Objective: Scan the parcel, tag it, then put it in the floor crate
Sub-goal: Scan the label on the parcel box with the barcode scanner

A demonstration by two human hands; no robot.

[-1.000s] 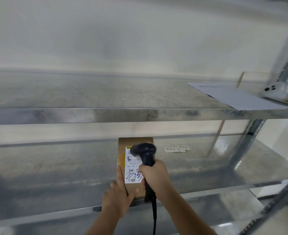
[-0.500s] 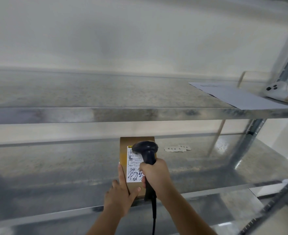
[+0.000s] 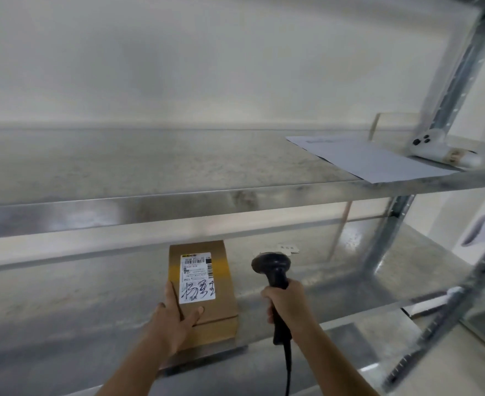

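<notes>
A left hand (image 3: 175,318) lies flat, fingers spread, on a labelled parcel (image 3: 207,292) on a metal shelf (image 3: 64,304); the right hand (image 3: 288,301), just beside, grips a scanner (image 3: 274,270).

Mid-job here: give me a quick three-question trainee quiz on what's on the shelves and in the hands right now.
1. True or false: the scanner is pointed over the parcel's label.
2. Which hand rests on the parcel? A) left hand B) right hand C) neither
3. Fill in: on the upper shelf, the white device lies partly on a sheet of ____.

Key:
1. False: it is held off to the right of the parcel.
2. A: flat on its near left corner, while the right hand grips the scanner handle.
3. paper.
</notes>
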